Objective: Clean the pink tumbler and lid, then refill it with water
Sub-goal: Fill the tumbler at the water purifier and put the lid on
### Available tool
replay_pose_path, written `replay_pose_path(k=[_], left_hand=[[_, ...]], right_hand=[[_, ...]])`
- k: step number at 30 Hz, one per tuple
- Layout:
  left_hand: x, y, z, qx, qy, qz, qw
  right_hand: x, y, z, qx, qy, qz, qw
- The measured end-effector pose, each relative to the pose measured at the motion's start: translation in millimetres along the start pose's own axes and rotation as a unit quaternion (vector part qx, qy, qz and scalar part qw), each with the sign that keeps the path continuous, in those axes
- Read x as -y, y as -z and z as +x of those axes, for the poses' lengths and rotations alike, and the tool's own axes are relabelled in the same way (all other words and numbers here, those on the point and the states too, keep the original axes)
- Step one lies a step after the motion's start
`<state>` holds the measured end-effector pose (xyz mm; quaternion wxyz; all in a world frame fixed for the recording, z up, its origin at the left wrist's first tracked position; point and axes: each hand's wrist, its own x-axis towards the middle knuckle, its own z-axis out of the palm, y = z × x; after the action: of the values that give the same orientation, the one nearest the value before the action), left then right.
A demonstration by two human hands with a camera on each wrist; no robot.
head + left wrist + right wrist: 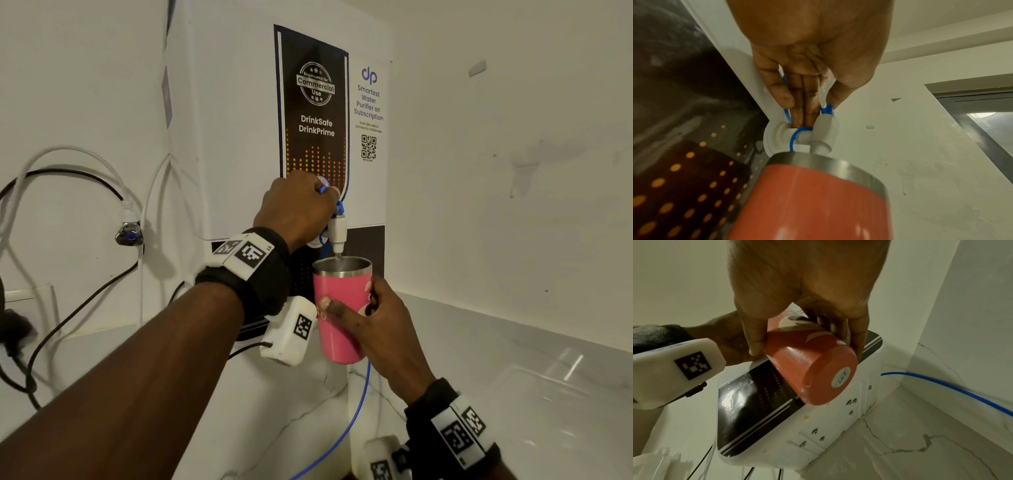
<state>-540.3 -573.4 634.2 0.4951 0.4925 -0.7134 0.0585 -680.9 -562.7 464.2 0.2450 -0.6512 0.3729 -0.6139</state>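
The pink tumbler with its steel rim is held upright under the white tap of the wall-mounted water purifier. My right hand grips the tumbler's side, thumb across the front; the tumbler's base shows in the right wrist view. My left hand is on the tap, thumb and finger pinching its blue lever. A thin stream of water falls from the spout into the open tumbler. No lid is in view.
A blue tube runs down from the tap past the tumbler. White and black cables hang on the wall at left. A pale marble counter spreads at lower right, meeting the wall corner.
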Motion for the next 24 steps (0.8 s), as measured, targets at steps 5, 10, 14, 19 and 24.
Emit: replay_pose_path(k=[5,10,14,19,24], left_hand=[[0.6,0.4,0.8,-0.001,0.003,0.016,1.000],[-3.5,4.1,-4.2,0.000,-0.001,0.017,1.000],[-2.9,4.2,-4.5,-0.001,0.000,0.006,1.000],[-2.6,2.0,-1.4,-0.010,0.000,0.014,1.000],[-2.7,1.3,-1.0,-0.009,-0.005,0.022,1.000]], right_hand=[[-1.9,-0.3,-0.3,-0.008,0.003,0.005,1.000],[5.3,1.2,-5.2,-0.015,0.003,0.026,1.000],[6.0,1.2,-6.5,-0.023,-0.006,0.028,0.999],[3.6,1.7,-6.8,-0.025,-0.007,0.020,0.999],[3.0,0.6,-7.3,-0.021,-0.007,0.011,1.000]])
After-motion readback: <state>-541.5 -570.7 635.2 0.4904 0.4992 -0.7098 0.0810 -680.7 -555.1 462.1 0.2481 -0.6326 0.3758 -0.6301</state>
